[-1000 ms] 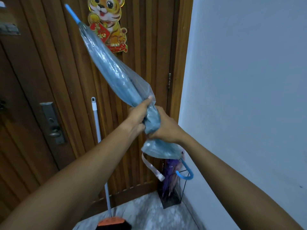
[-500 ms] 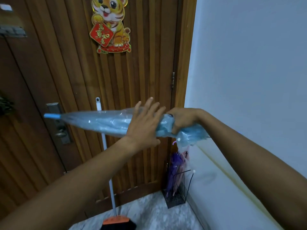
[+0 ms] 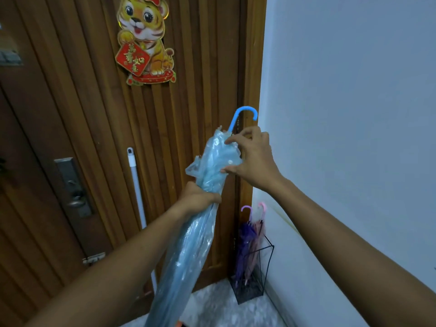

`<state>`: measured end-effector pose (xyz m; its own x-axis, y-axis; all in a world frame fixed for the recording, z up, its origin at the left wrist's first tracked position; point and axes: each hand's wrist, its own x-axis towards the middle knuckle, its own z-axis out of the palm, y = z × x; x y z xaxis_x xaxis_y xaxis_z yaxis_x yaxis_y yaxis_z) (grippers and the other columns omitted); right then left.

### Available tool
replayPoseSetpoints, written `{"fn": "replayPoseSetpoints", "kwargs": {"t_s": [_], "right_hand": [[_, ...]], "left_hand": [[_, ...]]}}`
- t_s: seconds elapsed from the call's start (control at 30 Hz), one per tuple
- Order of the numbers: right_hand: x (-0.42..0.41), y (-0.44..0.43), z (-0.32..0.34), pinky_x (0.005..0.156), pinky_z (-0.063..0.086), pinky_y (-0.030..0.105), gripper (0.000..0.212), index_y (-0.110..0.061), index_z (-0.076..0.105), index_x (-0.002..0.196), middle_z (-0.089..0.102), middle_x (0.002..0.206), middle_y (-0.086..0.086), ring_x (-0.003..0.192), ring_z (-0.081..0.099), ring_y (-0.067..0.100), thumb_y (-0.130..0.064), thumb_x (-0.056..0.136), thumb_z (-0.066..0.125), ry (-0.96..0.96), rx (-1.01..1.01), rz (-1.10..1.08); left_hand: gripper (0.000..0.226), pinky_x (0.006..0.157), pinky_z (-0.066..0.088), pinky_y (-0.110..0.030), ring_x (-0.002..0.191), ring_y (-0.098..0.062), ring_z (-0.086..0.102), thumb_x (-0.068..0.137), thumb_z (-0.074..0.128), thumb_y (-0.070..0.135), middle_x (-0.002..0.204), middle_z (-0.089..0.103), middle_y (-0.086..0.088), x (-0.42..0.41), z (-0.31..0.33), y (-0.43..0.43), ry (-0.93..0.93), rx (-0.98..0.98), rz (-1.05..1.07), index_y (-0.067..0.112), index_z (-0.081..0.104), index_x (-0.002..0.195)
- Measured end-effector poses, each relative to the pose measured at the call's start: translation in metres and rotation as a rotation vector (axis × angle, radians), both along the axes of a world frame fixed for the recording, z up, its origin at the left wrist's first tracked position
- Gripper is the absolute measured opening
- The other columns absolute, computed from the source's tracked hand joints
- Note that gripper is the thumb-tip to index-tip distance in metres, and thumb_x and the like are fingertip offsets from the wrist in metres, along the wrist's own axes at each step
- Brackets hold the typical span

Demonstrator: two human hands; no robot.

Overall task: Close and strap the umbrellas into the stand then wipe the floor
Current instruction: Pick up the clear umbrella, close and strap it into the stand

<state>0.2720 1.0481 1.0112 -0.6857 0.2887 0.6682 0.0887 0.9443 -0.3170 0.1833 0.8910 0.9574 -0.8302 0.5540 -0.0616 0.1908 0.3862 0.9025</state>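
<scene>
Head view: your left hand reaches forward, grip clenched round the blue umbrella (tilted, hook handle up). Your right hand pinches its bunched plastic higher up. The stand sits far right by the wall.

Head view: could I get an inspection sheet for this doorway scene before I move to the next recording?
Surface: pale stone-look floor; wet or dry, cannot tell.
Job's things: blue umbrella folded, handle up, held in the air; black wire stand in the corner holds a purple umbrella and a pink umbrella.
Clutter: white pole standing against the door.
Grips: left grip wraps the blue umbrella's middle; right grip pinches its upper folds near a white stud.
Cables: nothing seen.
Surroundings: wooden door with tiger sticker and metal lock; plain wall on the right.
</scene>
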Motion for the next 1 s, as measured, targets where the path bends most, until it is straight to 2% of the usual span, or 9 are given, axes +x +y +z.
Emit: {"fn": "replayPoseSetpoints", "kwargs": {"t_s": [0.1, 0.27, 0.4, 0.5, 0.63, 0.73, 0.83, 0.93, 1.0], "right_hand": [[-0.001, 0.002, -0.009, 0.09, 0.054, 0.023, 0.056, -0.026, 0.065, 0.121, 0.042, 0.117, -0.004, 0.103, 0.051, 0.013, -0.037, 0.072, 0.089, 0.086, -0.125, 0.142], [0.0, -0.002, -0.01, 0.074, 0.05, 0.012, 0.046, -0.024, 0.067, 0.12, 0.047, 0.105, -0.006, 0.079, 0.054, 0.006, -0.029, 0.078, 0.086, 0.147, -0.125, 0.192], [-0.001, -0.005, -0.011, 0.07, 0.058, 0.036, 0.019, -0.021, 0.074, 0.097, 0.065, 0.082, -0.006, 0.071, 0.061, 0.009, -0.025, 0.081, 0.083, 0.141, -0.164, 0.231], [-0.002, -0.006, -0.01, 0.071, 0.058, 0.04, 0.007, -0.017, 0.075, 0.088, 0.068, 0.079, -0.006, 0.073, 0.065, 0.011, -0.021, 0.085, 0.079, 0.121, -0.233, 0.27], [0.0, -0.01, -0.009, 0.067, 0.057, 0.035, 0.008, -0.016, 0.063, 0.091, 0.065, 0.082, -0.003, 0.071, 0.064, 0.012, -0.022, 0.095, 0.068, 0.046, -0.426, 0.368], [0.005, -0.013, -0.005, 0.084, 0.053, 0.04, 0.006, -0.015, 0.067, 0.096, 0.068, 0.09, -0.002, 0.086, 0.064, 0.01, -0.021, 0.093, 0.067, -0.154, -0.533, 0.42], [0.009, -0.019, -0.005, 0.069, 0.045, 0.009, 0.019, -0.015, 0.077, 0.101, 0.07, 0.075, -0.025, 0.071, 0.063, -0.012, -0.031, 0.095, 0.068, -0.24, -0.638, 0.477], [0.01, -0.021, -0.005, 0.078, 0.045, 0.01, 0.021, -0.012, 0.08, 0.1, 0.078, 0.086, -0.016, 0.086, 0.069, -0.009, -0.03, 0.093, 0.071, -0.129, -0.689, 0.494], [0.014, -0.017, -0.005, 0.07, 0.045, 0.009, 0.021, -0.006, 0.079, 0.101, 0.075, 0.073, -0.014, 0.071, 0.067, -0.008, -0.023, 0.094, 0.07, -0.111, -0.754, 0.511]], "left_hand": [[0.032, 0.064, 0.06, -0.033, 0.077, -0.021, 0.073, 0.068, 0.084, 0.013, 0.088, 0.074, -0.007, 0.001, 0.003, -0.002, -0.067, 0.019, -0.035, 0.013, 0.069, 0.096], [0.041, 0.066, 0.058, -0.032, 0.082, -0.022, 0.073, 0.067, 0.087, 0.015, 0.092, 0.073, -0.007, -0.004, 0.003, -0.004, -0.105, 0.036, -0.045, 0.014, 0.068, 0.103], [0.042, 0.065, 0.057, -0.032, 0.083, -0.025, 0.072, 0.067, 0.086, 0.013, 0.094, 0.072, -0.01, -0.01, 0.0, -0.005, -0.15, 0.108, 0.017, 0.009, 0.068, 0.105], [0.041, 0.065, 0.058, -0.033, 0.082, -0.025, 0.073, 0.067, 0.086, 0.013, 0.094, 0.073, -0.01, -0.012, -0.001, -0.006, -0.166, 0.138, 0.038, 0.01, 0.068, 0.104], [0.043, 0.072, 0.06, -0.036, 0.084, -0.025, 0.073, 0.067, 0.088, 0.016, 0.096, 0.074, -0.01, -0.018, -0.002, -0.01, -0.163, 0.156, 0.094, 0.009, 0.068, 0.104], [0.043, 0.079, 0.061, -0.039, 0.085, -0.023, 0.072, 0.066, 0.089, 0.02, 0.096, 0.073, -0.007, -0.022, -0.005, -0.014, -0.145, 0.159, 0.187, 0.012, 0.067, 0.102], [0.045, 0.085, 0.06, -0.043, 0.087, -0.023, 0.072, 0.065, 0.089, 0.022, 0.097, 0.072, -0.006, -0.021, -0.005, -0.016, -0.148, 0.171, 0.206, 0.015, 0.066, 0.102], [0.043, 0.077, 0.06, -0.039, 0.087, -0.025, 0.071, 0.069, 0.087, 0.016, 0.098, 0.071, -0.009, -0.017, -0.001, -0.02, -0.213, 0.182, 0.148, 0.012, 0.064, 0.106], [0.037, 0.068, 0.059, -0.036, 0.081, -0.025, 0.07, 0.072, 0.084, 0.008, 0.093, 0.07, -0.011, -0.018, 0.004, -0.027, -0.299, 0.227, 0.102, 0.007, 0.065, 0.103]]}}
